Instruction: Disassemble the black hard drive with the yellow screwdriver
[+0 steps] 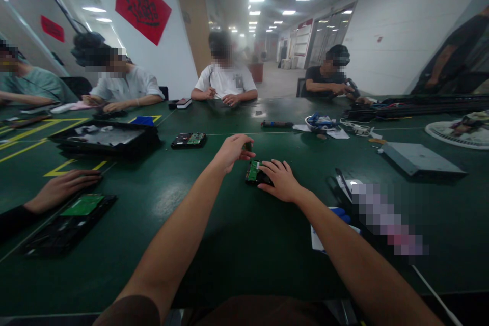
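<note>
A hard drive (252,172) lies on the green table in front of me, its green circuit board facing up. My right hand (281,179) grips it from the right, fingers across the top and thumb along the near side. Just above the drive's far left corner, my left hand (235,152) is raised with bent fingers. Something small and dark shows between those fingers, too unclear to name. Farther off to the left lies another hard drive (188,140), apart from both hands.
At left, a co-worker's hand (71,188) rests beside another hard drive (82,209). A black tray (107,150) stands behind it. To the right are a metal box (422,159), a screwdriver-like tool (277,124) and a bowl of blue wires (321,122). Several people sit opposite.
</note>
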